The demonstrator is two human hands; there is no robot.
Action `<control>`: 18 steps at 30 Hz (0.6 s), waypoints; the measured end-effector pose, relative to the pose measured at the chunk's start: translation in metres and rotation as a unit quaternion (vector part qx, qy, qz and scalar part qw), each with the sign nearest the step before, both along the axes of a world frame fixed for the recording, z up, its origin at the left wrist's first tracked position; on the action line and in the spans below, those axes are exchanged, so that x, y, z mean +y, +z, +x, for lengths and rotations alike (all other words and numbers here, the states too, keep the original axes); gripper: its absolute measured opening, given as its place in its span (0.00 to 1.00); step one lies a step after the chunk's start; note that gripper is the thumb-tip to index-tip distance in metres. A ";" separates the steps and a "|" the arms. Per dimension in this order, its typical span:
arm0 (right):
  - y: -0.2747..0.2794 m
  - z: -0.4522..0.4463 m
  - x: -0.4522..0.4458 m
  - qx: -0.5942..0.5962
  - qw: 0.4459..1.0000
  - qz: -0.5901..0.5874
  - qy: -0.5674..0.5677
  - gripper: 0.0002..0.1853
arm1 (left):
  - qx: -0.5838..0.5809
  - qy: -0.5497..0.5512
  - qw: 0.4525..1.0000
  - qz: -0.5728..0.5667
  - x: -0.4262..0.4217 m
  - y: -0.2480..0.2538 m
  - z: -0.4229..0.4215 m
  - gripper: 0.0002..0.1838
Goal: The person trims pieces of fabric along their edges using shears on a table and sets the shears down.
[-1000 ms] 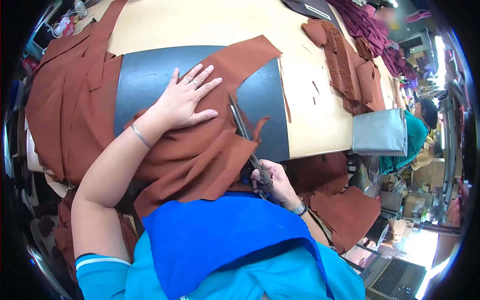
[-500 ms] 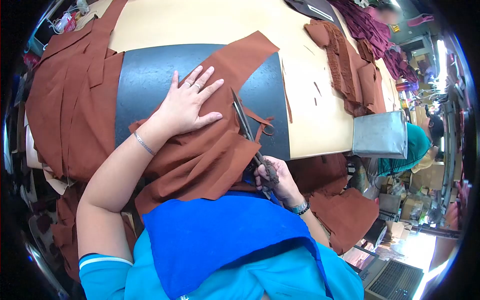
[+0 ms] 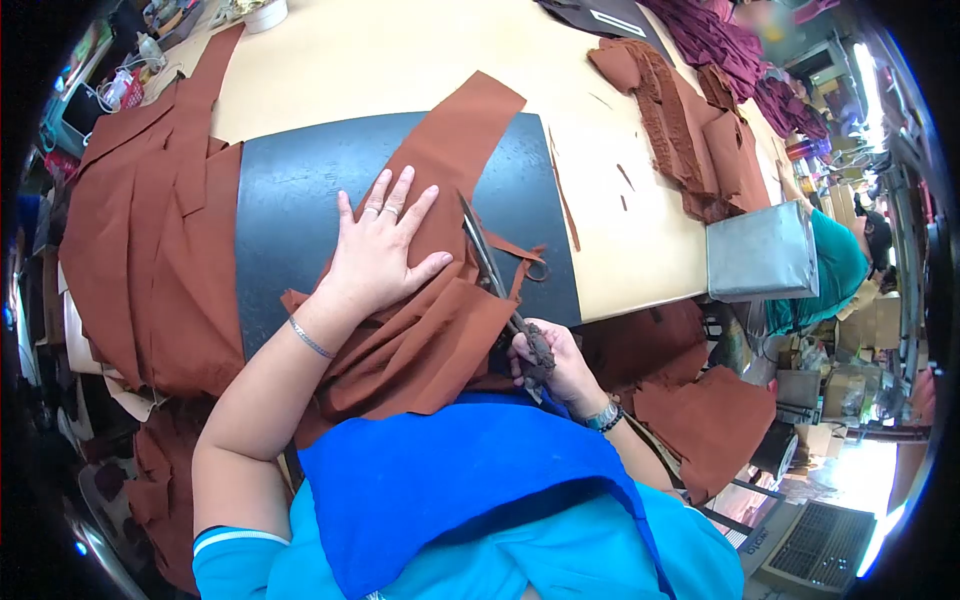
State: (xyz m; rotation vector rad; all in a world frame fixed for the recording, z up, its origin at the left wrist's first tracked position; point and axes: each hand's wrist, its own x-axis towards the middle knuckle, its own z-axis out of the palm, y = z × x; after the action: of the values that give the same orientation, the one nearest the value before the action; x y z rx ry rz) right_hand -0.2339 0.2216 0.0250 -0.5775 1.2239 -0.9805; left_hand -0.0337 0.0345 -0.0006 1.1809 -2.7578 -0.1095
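Observation:
My left hand (image 3: 378, 250) lies flat with fingers spread on a rust-brown piece of fabric (image 3: 465, 130), pressing it against a black mat (image 3: 285, 220). In my right hand (image 3: 570, 370) is a pair of large scissors (image 3: 485, 260), with dark wrapping round the handle. The blades point away from me along the right edge of the fabric, slightly apart. A narrow fabric offcut (image 3: 520, 250) lies just right of the blades. Toward my body the fabric bunches into folds above a blue cloth (image 3: 460, 480) on my front.
Layered brown fabric (image 3: 150, 240) covers the table's left side. More brown pieces (image 3: 700, 140) and purple cloth (image 3: 700, 40) lie at the right. A metal box (image 3: 762, 252) stands at the table edge, near a person in green (image 3: 835, 270). Thin scraps lie on the cream tabletop (image 3: 610, 260).
The fabric's far end has swung left and stands more upright in view. My left hand stays flat on it, a little nearer to me. The scissors remain in my right hand.

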 end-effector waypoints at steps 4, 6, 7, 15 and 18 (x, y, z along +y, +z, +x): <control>-0.001 0.003 0.008 0.010 1.000 0.015 -0.018 0.09 | -0.003 0.028 1.000 0.004 0.006 -0.002 -0.004 0.43; 0.000 0.003 0.008 0.013 1.000 0.002 -0.017 0.09 | 0.003 0.039 0.999 0.010 0.012 -0.002 -0.008 0.43; 0.001 0.004 0.008 0.014 1.000 -0.004 -0.019 0.09 | 0.005 0.043 0.999 0.012 0.015 -0.002 -0.010 0.43; -0.001 0.004 0.004 -0.023 0.999 -0.007 -0.037 0.09 | -0.010 0.050 0.999 -0.018 0.022 0.005 -0.017 0.33; -0.002 0.004 0.007 -0.017 0.999 -0.010 -0.038 0.10 | -0.046 0.014 0.998 0.045 -0.010 0.044 -0.017 0.19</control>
State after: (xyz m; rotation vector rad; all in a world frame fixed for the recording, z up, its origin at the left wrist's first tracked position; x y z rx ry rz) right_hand -0.2299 0.2287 0.0232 -0.5309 1.2143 -1.0633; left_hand -0.0504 0.0240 0.0431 1.2759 -2.8423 -0.1819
